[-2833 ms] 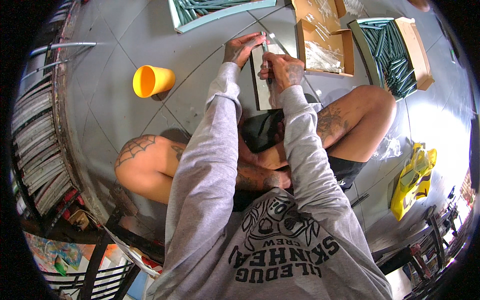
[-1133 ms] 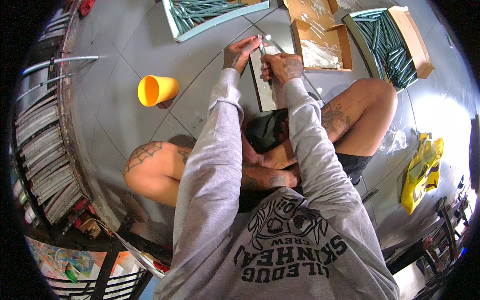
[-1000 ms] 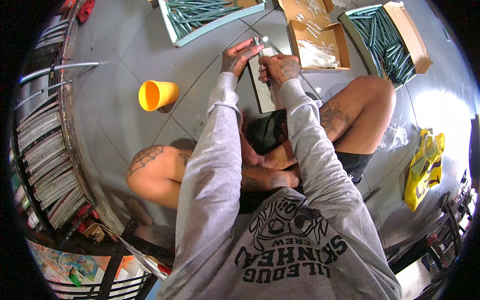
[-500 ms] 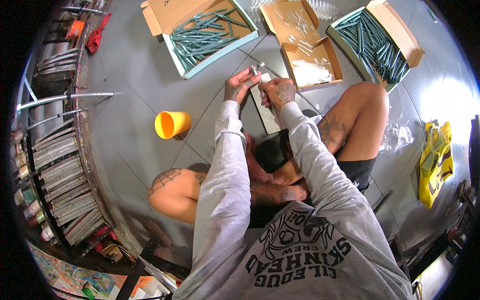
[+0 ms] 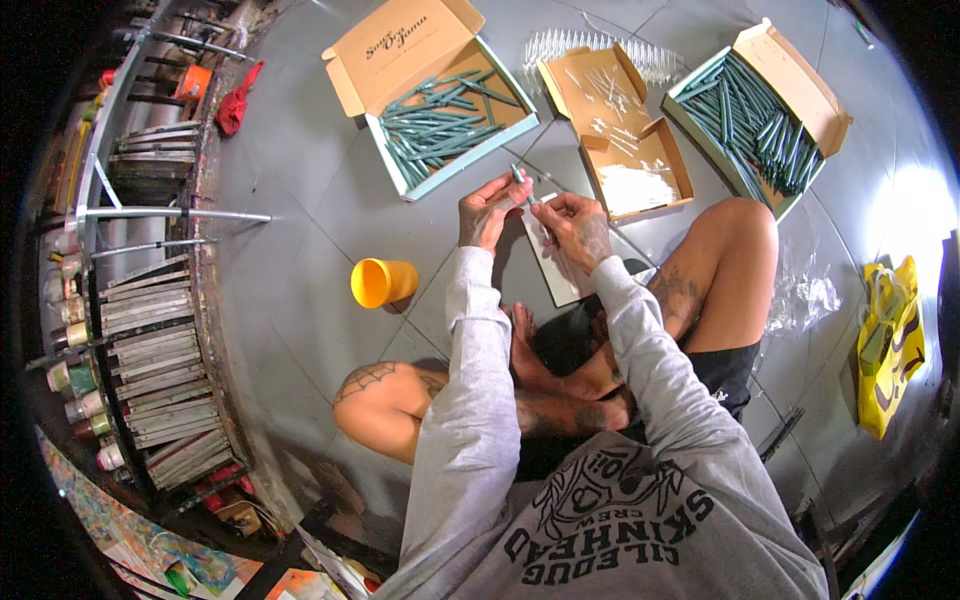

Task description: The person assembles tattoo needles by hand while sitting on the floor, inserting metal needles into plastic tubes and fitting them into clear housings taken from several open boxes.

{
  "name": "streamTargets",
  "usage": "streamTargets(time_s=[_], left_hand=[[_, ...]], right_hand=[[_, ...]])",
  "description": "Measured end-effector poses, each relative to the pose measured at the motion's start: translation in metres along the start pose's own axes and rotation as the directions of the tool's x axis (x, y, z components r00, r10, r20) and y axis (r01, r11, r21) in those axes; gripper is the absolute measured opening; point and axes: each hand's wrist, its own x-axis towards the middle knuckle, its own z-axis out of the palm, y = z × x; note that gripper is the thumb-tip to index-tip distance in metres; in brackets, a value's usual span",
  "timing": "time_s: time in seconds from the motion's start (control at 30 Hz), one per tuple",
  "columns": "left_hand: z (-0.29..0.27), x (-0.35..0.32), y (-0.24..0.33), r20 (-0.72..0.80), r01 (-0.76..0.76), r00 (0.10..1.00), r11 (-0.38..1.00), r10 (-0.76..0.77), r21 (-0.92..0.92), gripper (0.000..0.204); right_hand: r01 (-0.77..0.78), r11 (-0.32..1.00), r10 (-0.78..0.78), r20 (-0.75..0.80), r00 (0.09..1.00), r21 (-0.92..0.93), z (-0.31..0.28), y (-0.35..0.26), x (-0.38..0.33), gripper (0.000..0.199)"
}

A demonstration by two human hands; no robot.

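My left hand [image 5: 487, 212] is raised over the floor in front of my crossed legs, its fingers closed on a short, dark green pen [image 5: 518, 175] that points up and away. Right beside it, my right hand [image 5: 577, 228] is pinched close to the pen's lower end. Its fingers hide what they grip. Beneath both hands lies a pale flat board [image 5: 561, 272]. Beyond them, a pale-green-edged carton [image 5: 460, 163] holds many dark green pens [image 5: 440, 125]. A brown box [image 5: 655, 212] with small white pieces and thin white sticks [image 5: 612, 95] stands farther right.
Another carton [image 5: 790, 62] full of green pens sits at the far right. A yellow cup [image 5: 384, 284] lies left of my arms. Clear plastic pieces [image 5: 600, 50] lie at the back. Crumpled clear plastic [image 5: 803, 300] and a yellow bag [image 5: 890, 345] are right; a rack [image 5: 150, 300] lines the left.
The whole view has shifted, so everything sits lower and farther right in the picture. The green pen now shows more plainly between my hands, which stay close together.
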Motion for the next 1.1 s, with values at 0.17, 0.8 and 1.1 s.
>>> streamTargets(time_s=[0.17, 0.8, 1.1], left_hand=[[0.017, -0.029, 0.065, -0.035, -0.162, 0.986, 0.987, 0.162, -0.009, 0.041], [0.072, -0.173, 0.222, -0.126, -0.518, 0.839, 0.848, 0.529, 0.107, 0.038], [0.079, -0.192, 0.245, -0.131, -0.566, 0.802, 0.811, 0.583, 0.149, 0.039]], right_hand=[[0.24, 0.969, -0.244, 0.076, 0.967, 0.055, -0.002, -0.016, -0.004, 0.026], [0.661, 0.75, -0.649, 0.213, 0.73, 0.019, -0.034, -0.17, -0.132, 0.02], [0.685, 0.728, -0.664, 0.279, 0.694, 0.029, -0.042, -0.182, -0.148, 0.018]])
